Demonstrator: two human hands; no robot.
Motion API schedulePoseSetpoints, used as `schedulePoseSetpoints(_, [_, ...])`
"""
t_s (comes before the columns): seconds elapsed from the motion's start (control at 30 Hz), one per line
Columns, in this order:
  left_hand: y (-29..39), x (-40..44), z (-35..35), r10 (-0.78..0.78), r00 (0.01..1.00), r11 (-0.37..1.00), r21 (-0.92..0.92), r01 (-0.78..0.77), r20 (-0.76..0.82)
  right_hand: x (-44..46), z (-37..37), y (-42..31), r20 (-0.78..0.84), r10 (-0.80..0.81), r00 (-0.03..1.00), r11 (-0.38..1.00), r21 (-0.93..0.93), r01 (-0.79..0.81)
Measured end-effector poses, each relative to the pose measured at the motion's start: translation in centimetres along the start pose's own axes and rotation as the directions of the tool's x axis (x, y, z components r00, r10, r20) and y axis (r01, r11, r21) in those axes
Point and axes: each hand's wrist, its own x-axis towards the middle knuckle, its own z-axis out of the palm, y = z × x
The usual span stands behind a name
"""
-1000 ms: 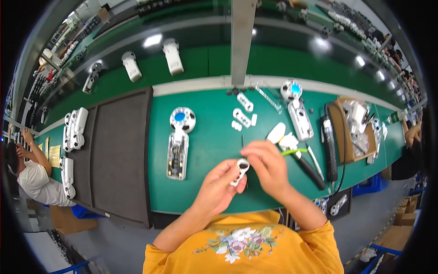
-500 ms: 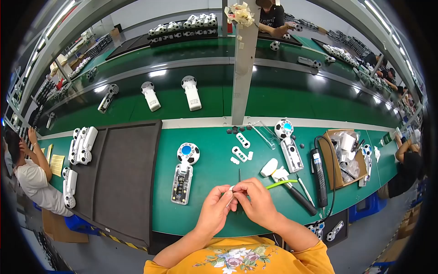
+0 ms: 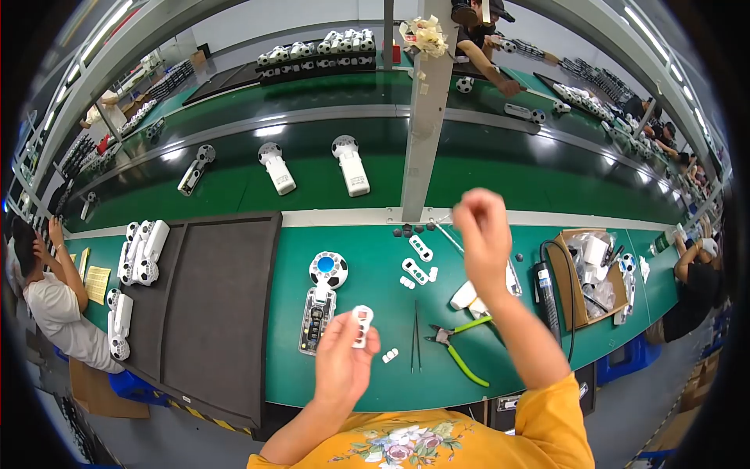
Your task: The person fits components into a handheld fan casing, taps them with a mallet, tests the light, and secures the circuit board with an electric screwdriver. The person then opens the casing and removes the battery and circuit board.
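Observation:
My left hand (image 3: pixel 341 361) holds a small white plate with holes (image 3: pixel 362 327) upright between thumb and fingers. Just behind it lies a clear-cased device with a football-patterned head (image 3: pixel 328 270). My right hand (image 3: pixel 482 234) is raised at the right, its fingers curled together; whatever they may pinch is too small to make out. It hides part of a second device (image 3: pixel 512 279). Between the hands are black tweezers (image 3: pixel 416 336), green-handled cutters (image 3: pixel 461 349) and a small white piece (image 3: pixel 391 356). Further back lie two white plates (image 3: pixel 415 272) and small dark pieces (image 3: pixel 407 231).
A dark tray (image 3: pixel 215 313) fills the left, with white devices (image 3: pixel 144 252) at its edge. At the right are an electric screwdriver (image 3: pixel 546 297) and a cardboard box (image 3: pixel 579 311) of parts. A metal post (image 3: pixel 422 141) rises behind the bench. Other people sit at both sides.
My hands have come apart: the left moved left with the white plate, the right rose up and to the right. The cutters and tweezers are now uncovered.

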Motion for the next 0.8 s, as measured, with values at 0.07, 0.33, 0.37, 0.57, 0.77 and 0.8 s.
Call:
schedulePoseSetpoints(0.07, [0.3, -0.4, -0.1, -0.011, 0.993, 0.999, 0.039, 0.007, 0.114, 3.0, 1.2, 2.7, -0.03, 0.085, 0.996, 0.995, 0.054, -0.084])
schedulePoseSetpoints(0.33, [0.9, -0.2, -1.8, -0.015, 0.994, 0.996, 0.086, 0.005, 0.109, 6.9, 3.9, 7.2, -0.141, 0.093, 0.986, 0.995, -0.016, -0.096])
schedulePoseSetpoints(0.37, [1.1, -0.3, -1.9, -0.003, 0.994, 0.996, 0.083, -0.006, 0.113, 7.1, 3.9, 7.3, -0.14, 0.073, 0.987, 0.996, -0.041, -0.079])
schedulePoseSetpoints(0.57, [5.5, -0.9, -0.3, -0.071, 0.988, 0.918, 0.397, 0.011, 0.136, 7.2, 3.1, 5.7, -0.096, 0.022, 0.995, 0.98, -0.194, -0.04])
schedulePoseSetpoints(0.77, [17.8, 1.8, 9.0, 0.567, 0.534, 0.239, 0.495, -0.835, 0.627, 4.3, -0.1, 1.9, 0.027, -0.001, 1.0, 1.0, -0.021, 0.002])
schedulePoseSetpoints(0.8, [19.8, 3.0, 11.4, 0.618, 0.297, 0.007, 0.373, -0.928, 0.728, 3.4, -0.9, 1.2, 0.068, 0.003, 0.998, 1.0, 0.012, -0.004])
